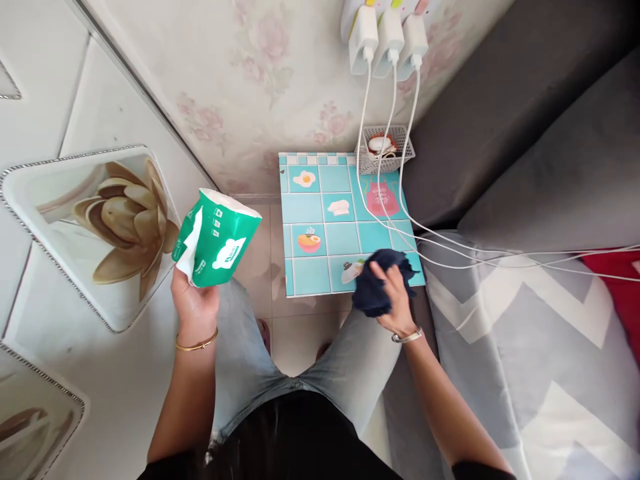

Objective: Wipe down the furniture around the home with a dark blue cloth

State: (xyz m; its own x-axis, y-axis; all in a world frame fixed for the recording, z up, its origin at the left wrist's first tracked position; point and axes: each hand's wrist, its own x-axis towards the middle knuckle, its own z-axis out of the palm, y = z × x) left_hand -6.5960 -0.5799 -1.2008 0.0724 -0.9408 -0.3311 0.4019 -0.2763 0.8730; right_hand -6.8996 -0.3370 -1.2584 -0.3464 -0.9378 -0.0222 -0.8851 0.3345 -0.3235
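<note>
My left hand (196, 300) is closed around the lower end of a green tissue pack (220, 243), held up to the left of the small table. A white tissue pokes out of the pack's side. In my right hand (397, 300) is a crumpled dark blue cloth (373, 290), over the near right corner of the table. Some of the fingers are hidden by the cloth. The tabletop (305, 208) has a turquoise tile pattern with food pictures.
A grey mesh basket (369, 163) with small items stands at the table's back right corner. White charging cables (363, 133) hang from plugs (389, 40) on the wall and cross the table to the right. A bed (500, 320) borders the right, white panelled doors (125, 360) the left.
</note>
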